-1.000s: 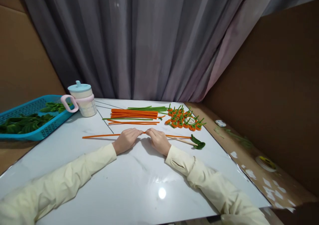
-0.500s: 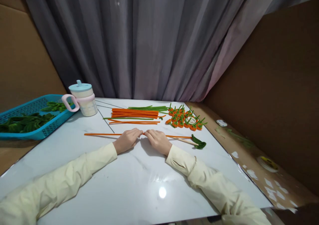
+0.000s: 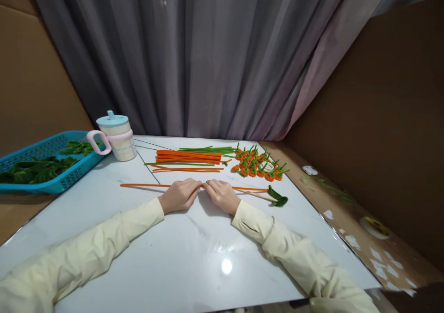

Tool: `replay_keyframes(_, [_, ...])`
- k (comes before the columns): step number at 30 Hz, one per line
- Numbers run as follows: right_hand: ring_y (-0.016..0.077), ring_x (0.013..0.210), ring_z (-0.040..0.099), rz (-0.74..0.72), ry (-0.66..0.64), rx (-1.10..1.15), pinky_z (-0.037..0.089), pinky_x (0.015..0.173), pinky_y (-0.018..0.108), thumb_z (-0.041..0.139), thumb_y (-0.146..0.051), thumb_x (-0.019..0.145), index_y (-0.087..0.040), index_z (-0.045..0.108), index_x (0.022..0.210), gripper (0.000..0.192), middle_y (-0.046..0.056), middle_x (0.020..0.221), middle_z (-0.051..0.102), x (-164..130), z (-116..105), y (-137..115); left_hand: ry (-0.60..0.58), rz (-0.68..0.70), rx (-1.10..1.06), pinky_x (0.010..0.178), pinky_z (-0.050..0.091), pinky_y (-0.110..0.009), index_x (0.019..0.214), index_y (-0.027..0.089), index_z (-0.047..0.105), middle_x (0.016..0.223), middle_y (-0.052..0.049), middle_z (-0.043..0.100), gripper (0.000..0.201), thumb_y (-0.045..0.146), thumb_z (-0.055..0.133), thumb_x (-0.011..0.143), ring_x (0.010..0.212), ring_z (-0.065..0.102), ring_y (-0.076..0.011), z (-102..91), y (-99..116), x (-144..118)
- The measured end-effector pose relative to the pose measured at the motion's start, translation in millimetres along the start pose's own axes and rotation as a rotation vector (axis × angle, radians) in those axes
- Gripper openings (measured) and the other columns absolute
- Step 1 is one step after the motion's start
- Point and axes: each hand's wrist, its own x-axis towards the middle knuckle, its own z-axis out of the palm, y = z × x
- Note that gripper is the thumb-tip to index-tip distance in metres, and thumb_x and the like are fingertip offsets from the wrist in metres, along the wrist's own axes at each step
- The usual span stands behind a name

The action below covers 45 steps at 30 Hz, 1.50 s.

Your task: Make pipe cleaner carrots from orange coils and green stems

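Note:
An orange pipe cleaner [image 3: 145, 185] stretches sideways between my hands, its ends sticking out to both sides. My left hand [image 3: 180, 195] pinches it near the middle, and my right hand [image 3: 221, 195] pinches it close beside, fingertips almost touching. The part under the fingers is hidden. By my right hand lies a thin pale stick [image 3: 256, 194], its far end at a curled dark green piece [image 3: 277, 197]. Beyond my hands are a bundle of orange pipe cleaners [image 3: 189, 156], a few loose orange ones [image 3: 187, 169] and a bunch of green ones [image 3: 208, 150].
Small orange pieces with green stems [image 3: 252, 167] cluster at the back right around a white ring [image 3: 267, 166]. A lidded cup [image 3: 121, 144] stands back left beside a blue basket [image 3: 65, 183] of green pieces. Tape [image 3: 374, 228] and paper scraps [image 3: 353, 242] lie beyond the table's right edge.
Both hands stay together on the orange pipe cleaner, with only slight finger movement. The left end of the pipe cleaner has risen and shifted slightly right.

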Motion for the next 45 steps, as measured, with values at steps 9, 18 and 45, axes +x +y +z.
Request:
replay_keyframes(9, [0.0169,0.065,0.046,0.015,-0.014,0.007,0.031,0.054,0.029,0.031,-0.013,0.097,-0.015,0.053,0.075,0.031,0.005,0.069,0.053,0.3,1.2,-0.7,-0.043,0.054,0.044,0.055,0.044,-0.025,0.099,0.013,0.055,0.073,-0.005,0.063,0.021,0.019,0.038,0.09,0.067,0.06,-0.0165,-0.4,1.8,0.8])
replay_keyframes(18, [0.0175,0.073,0.049,0.023,-0.012,0.007,0.035,0.06,0.028,0.032,-0.015,0.097,-0.012,0.056,0.091,0.025,0.009,0.083,0.058,1.1,0.7,0.9,-0.032,0.005,0.087,0.055,0.043,-0.025,0.093,0.013,0.055,0.073,-0.005,0.062,0.018,0.018,0.038,0.09,0.065,0.06,-0.016,2.9,-1.1,-0.3])
replay_keyframes(45, [0.0168,0.072,0.047,0.056,-0.015,0.084,0.028,0.05,0.027,0.04,-0.006,0.087,-0.016,0.055,0.077,0.02,0.006,0.075,0.056,-5.6,4.4,-0.4,-0.072,0.047,0.105,0.051,0.039,-0.024,0.085,0.016,0.054,0.066,-0.003,0.058,0.021,0.018,0.035,0.091,0.063,0.056,-0.0153,4.0,-0.2,-0.2])
